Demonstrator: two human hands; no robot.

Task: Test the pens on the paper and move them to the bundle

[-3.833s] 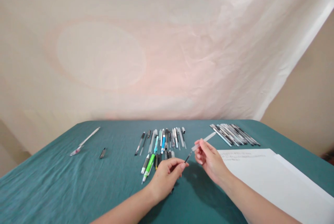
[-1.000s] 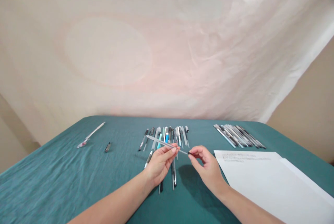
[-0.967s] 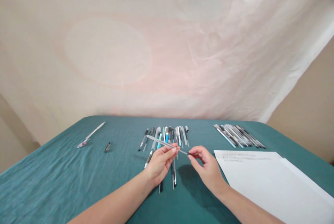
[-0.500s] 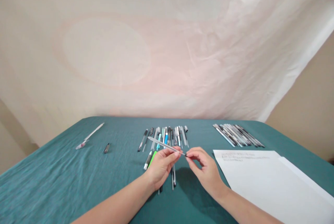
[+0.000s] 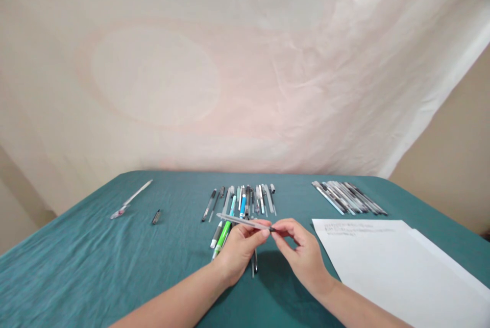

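Between my two hands, above the table, is a clear pen barrel (image 5: 239,220) with a dark end at the right. My left hand (image 5: 245,246) is closed around the barrel, thumb on top. With thumb and forefinger, my right hand (image 5: 296,246) pinches the small dark tip (image 5: 272,229) at the barrel's right end. A green marker (image 5: 222,238) and a grey-and-white pen (image 5: 216,234) lie just beyond my left hand. Below the hands, a clear pen part (image 5: 253,266) partly shows, its upper end hidden.
Several pens, caps and refills (image 5: 245,200) form a row at the table's middle. At the right, a row of pens (image 5: 350,198) lies behind white paper sheets (image 5: 375,256) with handwriting. A black cap (image 5: 156,217) and a white stick-like item (image 5: 133,196) rest at the left on green cloth (image 5: 76,267).
The pen barrel has tilted flatter and my left hand has dropped slightly, showing more of the green marker. My right fingertips stay at the dark end.
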